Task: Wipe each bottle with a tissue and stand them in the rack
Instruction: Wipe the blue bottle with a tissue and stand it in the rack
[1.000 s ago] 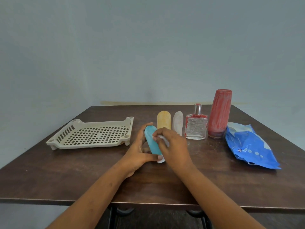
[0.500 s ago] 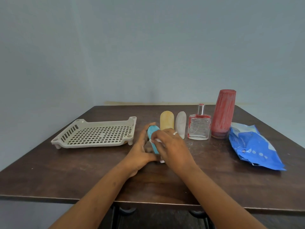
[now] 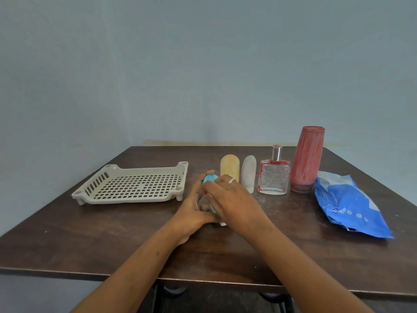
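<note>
My left hand (image 3: 194, 211) holds a small blue bottle (image 3: 210, 178) near the table's middle. My right hand (image 3: 234, 202) covers most of the bottle and presses a white tissue (image 3: 223, 223) against it; only a scrap of tissue shows below the hand. Behind stand a yellow bottle (image 3: 229, 166), a white bottle (image 3: 248, 172), a clear glass perfume bottle (image 3: 273, 177) with red trim and a tall red bottle (image 3: 306, 159). A beige slotted rack (image 3: 130, 184) sits at the left, with nothing in it.
A blue tissue pack (image 3: 352, 204) lies at the right of the dark wooden table (image 3: 90, 240). A plain wall stands behind the table's far edge.
My right hand has slid up over the blue bottle, hiding more of it. The view has shifted slightly to the left.
</note>
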